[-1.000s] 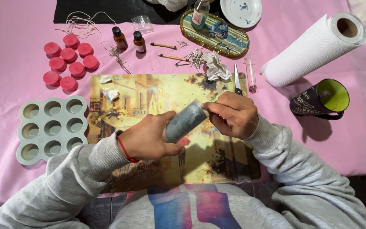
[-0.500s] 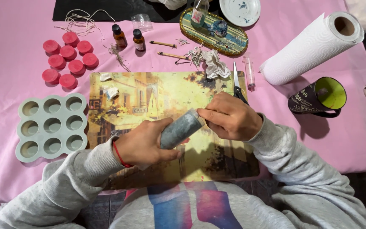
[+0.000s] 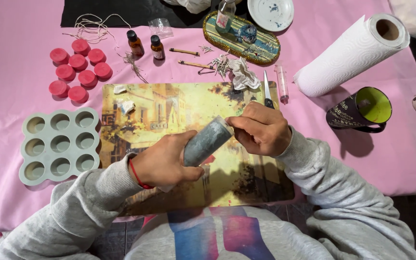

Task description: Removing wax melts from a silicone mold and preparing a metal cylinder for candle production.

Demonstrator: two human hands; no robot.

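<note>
The person's left hand was wrapped around the lower part of a grey, speckled cylindrical tube, fingers clamped on it and holding it tilted above a rectangular placemat printed with a yellowish street scene. The right hand met the tube's upper end, its fingertips pinched together on the rim there; what exactly they gripped could not be made out. Both arms wore grey sweatshirt sleeves, and a thin red band circled the left wrist.

Left of the placemat lay a pale green silicone mould with nine round cups, and beyond it a cluster of red round discs. Two small brown glass bottles stood near the mat's far edge. A white paper-towel roll lay to the right, with a dark mug with a green inside just beside it.
</note>
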